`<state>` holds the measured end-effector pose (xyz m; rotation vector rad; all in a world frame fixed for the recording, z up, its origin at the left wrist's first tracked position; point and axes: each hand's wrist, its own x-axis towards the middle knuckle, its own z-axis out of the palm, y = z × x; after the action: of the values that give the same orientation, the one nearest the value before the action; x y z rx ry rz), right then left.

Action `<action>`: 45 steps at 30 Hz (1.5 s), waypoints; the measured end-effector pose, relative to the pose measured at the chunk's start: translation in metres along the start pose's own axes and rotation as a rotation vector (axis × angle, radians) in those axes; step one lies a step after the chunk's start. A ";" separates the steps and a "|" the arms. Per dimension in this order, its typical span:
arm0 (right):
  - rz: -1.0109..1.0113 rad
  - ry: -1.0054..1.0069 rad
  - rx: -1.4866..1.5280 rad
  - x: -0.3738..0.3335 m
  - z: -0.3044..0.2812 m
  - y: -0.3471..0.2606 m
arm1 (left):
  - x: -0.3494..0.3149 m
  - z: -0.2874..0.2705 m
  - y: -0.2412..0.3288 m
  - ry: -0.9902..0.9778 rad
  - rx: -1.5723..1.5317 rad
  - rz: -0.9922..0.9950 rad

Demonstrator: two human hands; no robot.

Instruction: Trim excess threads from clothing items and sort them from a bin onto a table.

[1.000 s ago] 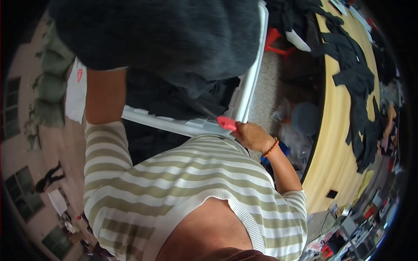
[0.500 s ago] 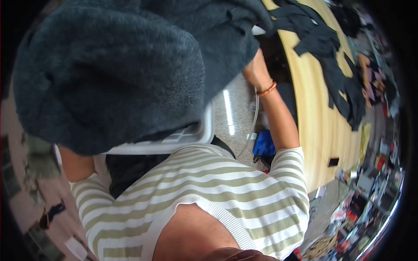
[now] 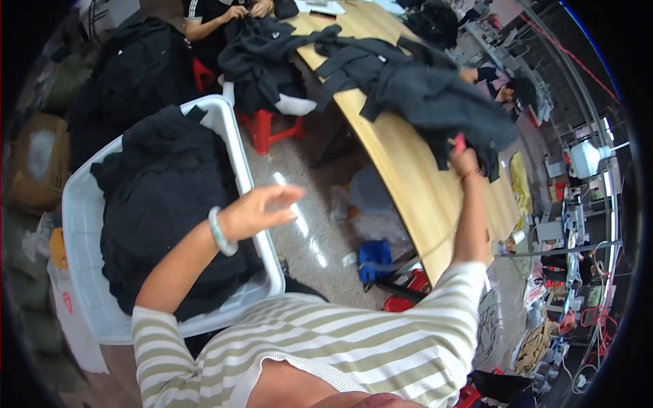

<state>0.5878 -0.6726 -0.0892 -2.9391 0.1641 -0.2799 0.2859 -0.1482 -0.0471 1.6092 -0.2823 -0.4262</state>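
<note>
Over the near-right rim of a white plastic tub (image 3: 73,238), my left hand (image 3: 262,209) is raised with its fingers apart and nothing in them. A pale bangle circles that wrist. Folded dark cloth (image 3: 170,211) fills much of the tub. My right hand (image 3: 465,163) reaches over the wooden table (image 3: 401,153), closed on a small pink-red object (image 3: 459,143) whose kind I cannot make out. Against that hand lies a dark garment (image 3: 435,95), partly smeared by motion; whether the fingers also grip it is hidden.
A person's hands (image 3: 248,10) work on dark cloth (image 3: 255,54) at the table's far end. Another person (image 3: 507,88) is across the table. Red stools (image 3: 264,129), a blue item (image 3: 374,262) and a cardboard box (image 3: 41,160) stand around. Dark cloth (image 3: 136,75) is piled behind the tub.
The large dark garment that filled the view in front of me is now on the table at right. My left hand has come free of it, and my right hand has moved over the table.
</note>
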 end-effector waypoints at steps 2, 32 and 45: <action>-0.040 0.040 0.189 -0.074 0.068 0.045 | -0.007 -0.010 -0.046 0.001 -0.095 -0.141; -0.992 -1.123 0.214 -0.401 0.143 -0.457 | -0.264 -0.069 -0.321 1.402 0.070 -0.745; -0.885 -1.097 0.170 -0.411 0.162 -0.475 | -0.377 -0.188 -0.369 1.648 0.688 -0.869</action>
<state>0.2618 -0.1286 -0.2264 -2.3539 -1.1987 1.1148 0.0026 0.2140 -0.3664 2.1512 1.7011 0.5247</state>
